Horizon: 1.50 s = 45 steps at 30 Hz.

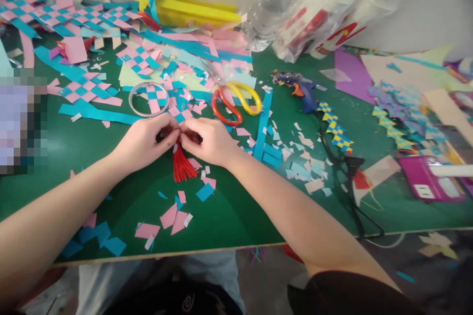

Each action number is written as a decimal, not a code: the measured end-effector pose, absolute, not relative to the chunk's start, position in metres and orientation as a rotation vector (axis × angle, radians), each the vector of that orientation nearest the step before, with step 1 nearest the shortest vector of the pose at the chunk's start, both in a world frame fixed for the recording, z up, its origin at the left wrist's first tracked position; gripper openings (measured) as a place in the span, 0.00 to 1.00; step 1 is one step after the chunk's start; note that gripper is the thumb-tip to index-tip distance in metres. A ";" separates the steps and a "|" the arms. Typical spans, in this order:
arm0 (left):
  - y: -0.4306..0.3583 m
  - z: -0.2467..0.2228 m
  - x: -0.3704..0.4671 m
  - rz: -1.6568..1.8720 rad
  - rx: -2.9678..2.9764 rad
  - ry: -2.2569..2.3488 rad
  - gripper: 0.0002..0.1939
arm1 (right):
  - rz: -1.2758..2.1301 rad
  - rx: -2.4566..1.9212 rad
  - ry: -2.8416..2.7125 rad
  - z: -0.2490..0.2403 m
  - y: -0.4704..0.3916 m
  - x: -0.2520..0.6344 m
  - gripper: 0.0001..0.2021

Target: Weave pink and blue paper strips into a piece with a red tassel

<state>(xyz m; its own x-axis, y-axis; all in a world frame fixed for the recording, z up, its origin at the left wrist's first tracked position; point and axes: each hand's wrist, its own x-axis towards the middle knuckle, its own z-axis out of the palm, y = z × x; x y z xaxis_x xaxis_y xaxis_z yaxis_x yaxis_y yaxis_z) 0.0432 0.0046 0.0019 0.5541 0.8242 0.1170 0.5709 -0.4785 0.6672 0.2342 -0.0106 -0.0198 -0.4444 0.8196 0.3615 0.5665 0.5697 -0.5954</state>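
My left hand [153, 139] and my right hand [207, 140] meet near the middle of the green table, fingertips pinched together. From between them hangs a red tassel [183, 165], its strands spread toward the table's front edge. The cord at its top is mostly hidden by my fingers. Just beyond my fingertips lies a woven pink and blue paper piece [180, 108], partly covered by my hands. A silver tape roll [132, 100] lies behind my left hand. Scissors with red and yellow handles [242, 103] rest behind my right hand.
Finished-looking woven paper strips [86, 17] lie at the back left beside a folded yellow paper [199, 10]. A blue glue gun [305, 93] with a black cord lies right. Plastic-wrapped cups [306, 24] lean at the wall. Paper scraps [177, 219] litter the green table [236, 221].
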 end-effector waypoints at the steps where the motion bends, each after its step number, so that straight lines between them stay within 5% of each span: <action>1: 0.005 0.002 0.043 0.580 2.217 1.118 0.09 | 0.521 -1.102 -2.174 -0.020 -0.011 0.234 0.05; 45: 0.004 0.001 0.043 0.593 2.213 1.109 0.09 | 0.532 -1.095 -2.161 -0.022 -0.011 0.236 0.05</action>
